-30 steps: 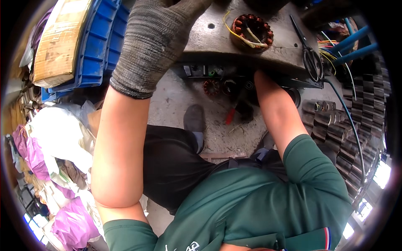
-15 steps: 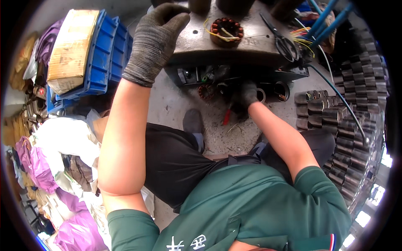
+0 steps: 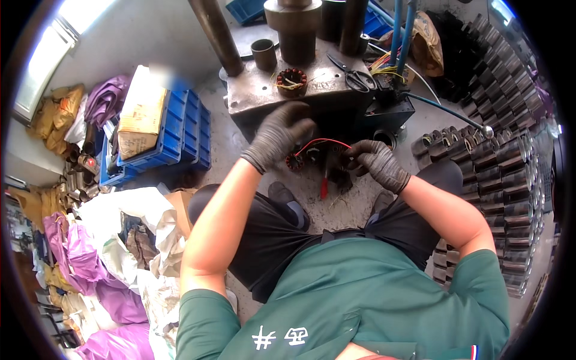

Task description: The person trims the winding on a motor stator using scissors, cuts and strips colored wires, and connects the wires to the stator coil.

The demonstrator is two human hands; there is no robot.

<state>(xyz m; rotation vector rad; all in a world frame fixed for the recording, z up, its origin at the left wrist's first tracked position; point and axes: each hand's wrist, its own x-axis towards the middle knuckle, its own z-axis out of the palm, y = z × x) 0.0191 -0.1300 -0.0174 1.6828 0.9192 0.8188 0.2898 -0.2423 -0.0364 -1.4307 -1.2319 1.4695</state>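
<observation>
My left hand (image 3: 281,137), in a grey knit glove, hangs before the front edge of the metal press table (image 3: 246,102). Its thumb and fingers are apart, slightly blurred, and nothing shows in them. With its fingertips, my gloved right hand (image 3: 380,165) pinches a thin red wire (image 3: 324,140). The wire arches left toward a small wound coil ring (image 3: 294,162) low down beside my left hand; its far end is hard to make out. On the table sits a wound stator (image 3: 291,84) with copper windings and pale leads. Black-handled scissors (image 3: 357,79) lie to its right.
A metal sleeve (image 3: 263,55) stands behind the stator, near the press ram (image 3: 294,27). A red-handled tool (image 3: 324,189) is on the floor between my feet. Stacked metal sleeves (image 3: 504,198) line the right. Blue crates (image 3: 186,129) with a carton (image 3: 141,120) stand left.
My right hand has come out from below the table and now holds the red wire. My left hand has dropped from beside the tabletop to its front. The view has shifted, showing more of the press.
</observation>
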